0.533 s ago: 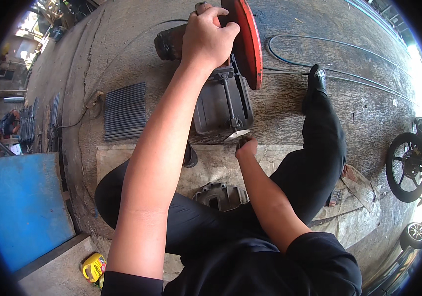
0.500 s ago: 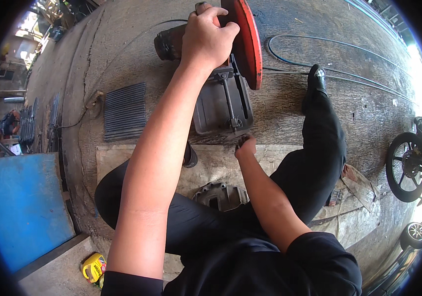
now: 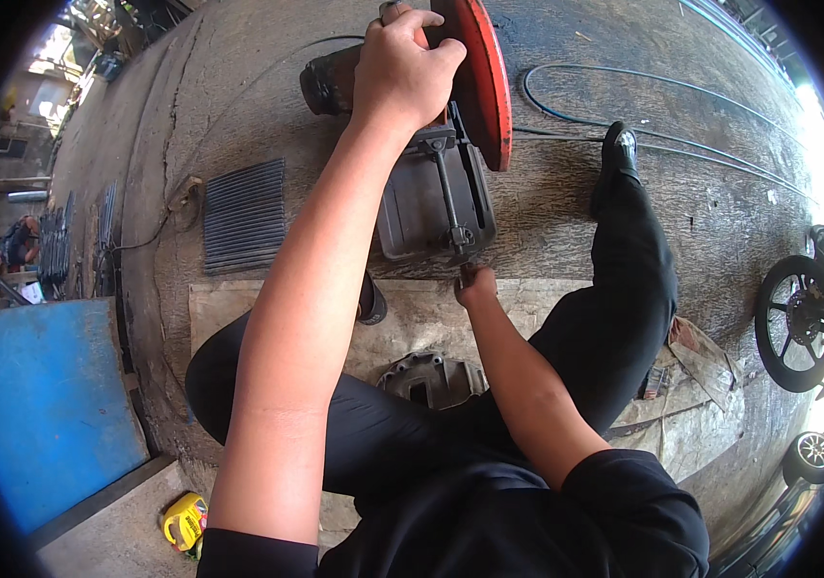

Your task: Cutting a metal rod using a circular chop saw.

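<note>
A cut-off saw stands on the floor in front of me, with a red blade guard [image 3: 491, 87], a dark motor [image 3: 327, 82] and a grey base [image 3: 412, 217]. My left hand [image 3: 402, 72] is closed over the handle [image 3: 394, 12] at its top, thumb and forefinger partly stretched toward the guard. A clamp screw [image 3: 445, 188] runs along the base toward me. At its near end my right hand [image 3: 475, 287] is closed on the small crank handle [image 3: 464, 258], which the fingers mostly hide. Whether any workpiece sits in the clamp cannot be made out.
Cut dark bars [image 3: 244, 217] lie in a row left of the saw. A ribbed metal casting [image 3: 431, 379] rests between my legs on a cloth sheet [image 3: 402, 332]. Blue board [image 3: 51, 405], yellow container [image 3: 183, 520], hose [image 3: 624, 79] and motorcycle wheel [image 3: 797, 324] surround the spot.
My right hand has shifted slightly left and turned with the crank at the clamp's near end. My left hand stays on the saw handle, nearly still.
</note>
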`<state>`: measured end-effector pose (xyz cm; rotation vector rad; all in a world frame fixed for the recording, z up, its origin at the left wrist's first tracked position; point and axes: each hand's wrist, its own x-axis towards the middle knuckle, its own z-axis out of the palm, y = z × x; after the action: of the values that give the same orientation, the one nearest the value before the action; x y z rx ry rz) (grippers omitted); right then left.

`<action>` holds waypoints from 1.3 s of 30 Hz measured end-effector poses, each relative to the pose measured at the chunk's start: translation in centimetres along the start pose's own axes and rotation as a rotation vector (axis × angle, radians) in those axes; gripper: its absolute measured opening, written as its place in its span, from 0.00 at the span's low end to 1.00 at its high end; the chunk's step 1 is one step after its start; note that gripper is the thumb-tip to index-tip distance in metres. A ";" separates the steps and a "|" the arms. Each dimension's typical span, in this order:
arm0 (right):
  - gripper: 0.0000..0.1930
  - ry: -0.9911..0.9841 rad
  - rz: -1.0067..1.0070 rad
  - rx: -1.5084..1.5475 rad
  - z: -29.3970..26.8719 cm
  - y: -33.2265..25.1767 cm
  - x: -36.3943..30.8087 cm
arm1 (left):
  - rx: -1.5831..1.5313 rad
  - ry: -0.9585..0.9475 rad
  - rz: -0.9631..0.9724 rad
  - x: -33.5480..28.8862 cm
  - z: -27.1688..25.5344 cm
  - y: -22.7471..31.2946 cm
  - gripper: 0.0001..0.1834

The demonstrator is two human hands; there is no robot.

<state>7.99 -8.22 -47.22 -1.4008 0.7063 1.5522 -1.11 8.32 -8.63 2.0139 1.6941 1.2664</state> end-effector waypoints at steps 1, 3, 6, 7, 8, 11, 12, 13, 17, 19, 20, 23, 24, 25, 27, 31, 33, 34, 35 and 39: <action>0.12 -0.061 0.008 0.023 -0.4 -0.3 0.0 | 0.001 -0.001 -0.001 0.0 0.0 0.0 0.16; 0.11 -0.120 0.017 0.047 -0.5 -0.3 0.2 | 0.006 0.000 -0.016 0.0 0.0 0.0 0.16; 0.11 -0.281 0.303 0.132 0.2 -0.3 -0.3 | -0.036 0.086 0.114 0.0 0.2 -0.8 0.15; 0.12 -0.300 0.324 0.100 0.2 -0.3 -0.4 | -0.036 0.084 0.114 0.0 0.2 -0.7 0.15; 0.13 -0.319 0.345 0.068 0.3 -0.3 -0.9 | -0.034 0.049 0.063 -0.1 0.1 -0.5 0.15; 0.15 -0.243 -0.109 -0.066 -0.5 -0.5 -0.1 | -0.032 0.010 0.020 0.1 0.3 0.0 0.15; 0.15 -0.106 -0.152 -0.033 -0.7 -1.0 0.3 | -0.030 0.006 0.024 0.2 0.4 0.2 0.15; 0.15 -0.107 -0.149 -0.033 -0.3 -1.0 -0.1 | -0.027 0.005 0.024 0.2 0.4 0.0 0.15; 0.12 -0.049 0.178 -0.021 1.3 0.2 -3.7 | 0.042 0.027 0.033 -0.2 -0.6 -1.1 0.15; 0.07 -0.153 0.299 -0.008 1.0 0.2 -3.3 | 0.038 0.037 0.043 -0.2 -0.5 -0.9 0.15; 0.07 -0.224 0.078 -0.052 -0.6 -1.1 0.1 | -0.012 0.021 0.044 0.2 0.6 0.4 0.15; 0.07 -0.268 0.014 -0.070 -0.5 -0.6 0.6 | -0.003 0.004 0.026 0.1 0.3 0.0 0.15; 0.07 -0.236 0.141 -0.031 0.2 -0.2 -0.4 | 0.024 0.002 0.016 -0.1 -0.2 -0.4 0.15; 0.07 -0.237 0.142 -0.033 0.3 0.0 -0.8 | 0.025 0.003 0.016 -0.1 -0.3 -0.4 0.15; 0.07 -0.343 0.323 0.079 0.6 0.3 -1.4 | 0.022 0.000 0.003 -0.2 -0.4 -0.4 0.15; 0.11 -0.220 0.016 -0.037 -0.2 -0.8 0.2 | -0.044 -0.039 -0.022 0.1 0.1 0.5 0.15; 0.16 -0.239 -0.002 0.106 -1.0 -1.8 1.5 | -0.045 0.028 0.048 0.3 0.9 0.6 0.15; 0.18 -0.123 0.039 -0.010 0.9 0.3 -2.4 | 0.005 0.033 0.030 -0.2 -0.3 -0.9 0.15; 0.18 -0.121 0.032 -0.007 0.8 -0.2 -2.6 | 0.000 0.031 0.041 -0.1 -0.3 -0.7 0.15; 0.18 -0.166 0.213 0.052 0.7 0.4 -3.6 | 0.009 0.008 0.029 -0.2 -0.4 -0.6 0.16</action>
<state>7.19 -8.65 -43.69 -1.1727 0.8088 1.7792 -1.79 8.18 -8.85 2.0483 1.6828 1.2805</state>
